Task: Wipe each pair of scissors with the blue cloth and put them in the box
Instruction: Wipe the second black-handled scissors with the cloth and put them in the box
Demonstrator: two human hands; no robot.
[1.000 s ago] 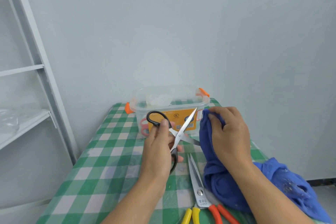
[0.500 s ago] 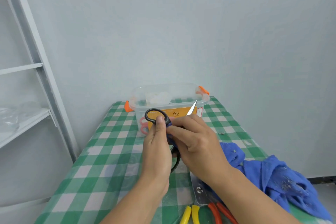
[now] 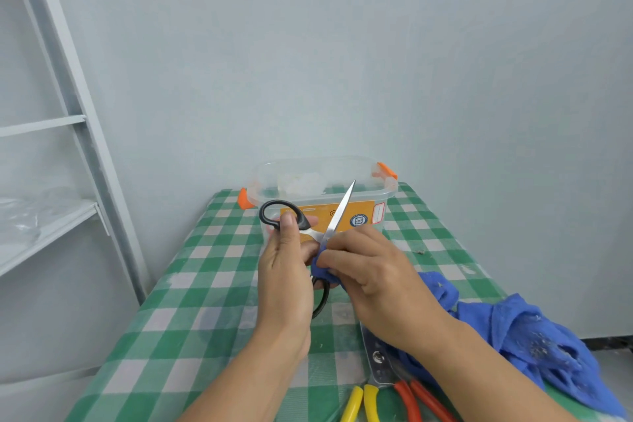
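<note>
The black-handled steel scissors (image 3: 335, 216) are held open in the air between both hands. One blade points up across the near wall of the clear plastic box with orange latches (image 3: 388, 190), just beyond the fingertips. The left hand (image 3: 286, 281) grips the handle loops, thumb curled over the upper one. The right hand (image 3: 370, 271) pinches a fold of the blue cloth (image 3: 513, 329) round the scissors by the pivot, and the rest trails behind the right wrist. To wipe well, draw the cloth from pivot to tip along the blade's flat, fingers off the edge, left grip firm. Orange-handled scissors (image 3: 407, 397) lie under the right forearm
</note>
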